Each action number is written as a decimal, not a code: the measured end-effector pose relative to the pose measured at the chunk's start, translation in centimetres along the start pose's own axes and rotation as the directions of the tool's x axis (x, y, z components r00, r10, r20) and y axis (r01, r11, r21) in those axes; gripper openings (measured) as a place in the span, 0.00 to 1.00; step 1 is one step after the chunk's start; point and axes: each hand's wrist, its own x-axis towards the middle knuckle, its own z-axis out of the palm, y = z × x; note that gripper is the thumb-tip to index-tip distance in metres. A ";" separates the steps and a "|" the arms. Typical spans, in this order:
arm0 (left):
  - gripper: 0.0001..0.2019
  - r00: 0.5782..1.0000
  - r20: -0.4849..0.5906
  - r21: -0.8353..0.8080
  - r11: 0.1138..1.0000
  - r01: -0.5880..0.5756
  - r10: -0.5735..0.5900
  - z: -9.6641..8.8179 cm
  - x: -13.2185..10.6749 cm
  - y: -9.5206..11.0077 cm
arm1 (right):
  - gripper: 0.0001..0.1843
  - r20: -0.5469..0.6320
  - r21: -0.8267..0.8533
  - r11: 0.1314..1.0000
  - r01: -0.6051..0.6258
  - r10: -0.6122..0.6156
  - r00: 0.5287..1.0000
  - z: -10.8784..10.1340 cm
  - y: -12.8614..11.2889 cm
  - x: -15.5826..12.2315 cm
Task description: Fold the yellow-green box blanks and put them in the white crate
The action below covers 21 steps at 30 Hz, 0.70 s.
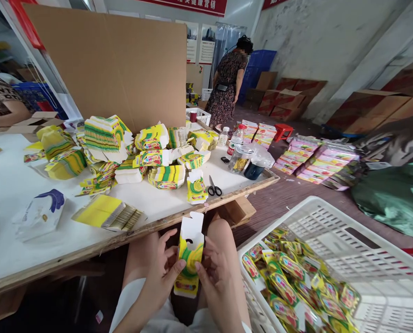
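Over my lap, both hands grip a small yellow-and-green carton (190, 252) with a white hang tab on top. My left hand (161, 273) clasps its left side, thumb pressed on the front. My right hand (215, 273) clasps the right side, thumb also on the front. The carton stands upright just below the table's front edge (151, 226). A folded carton of the same kind (196, 187) stands on the table above my hands. Beside it lie black-handled scissors (214, 187).
Stacks of flat yellow-green cartons (105, 134) crowd the white table, with a glove box (40, 215), bottles (234, 141) and a tall cardboard sheet (123, 60) behind. A white crate (331, 231) of finished packs sits at my right. One person stands at the back (229, 83); another sits at the left (0, 99).
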 end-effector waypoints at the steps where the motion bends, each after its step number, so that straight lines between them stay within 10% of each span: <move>1: 0.36 0.999 0.042 0.022 1.000 0.009 -0.010 -0.2 -0.2 0.3 | 0.26 0.033 0.006 1.000 0.012 -0.012 0.999 -0.3 0.0 0.1; 11: 0.20 0.954 0.293 -0.138 0.985 0.101 -0.056 -0.8 -0.7 0.3 | 0.12 0.185 0.042 0.999 -0.035 0.027 0.982 -1.8 -0.5 0.9; 21: 0.19 0.976 0.209 -0.198 0.976 0.095 -0.053 0.4 -1.1 0.6 | 0.12 0.119 -0.113 0.983 0.147 -0.134 0.984 -1.2 -2.3 1.3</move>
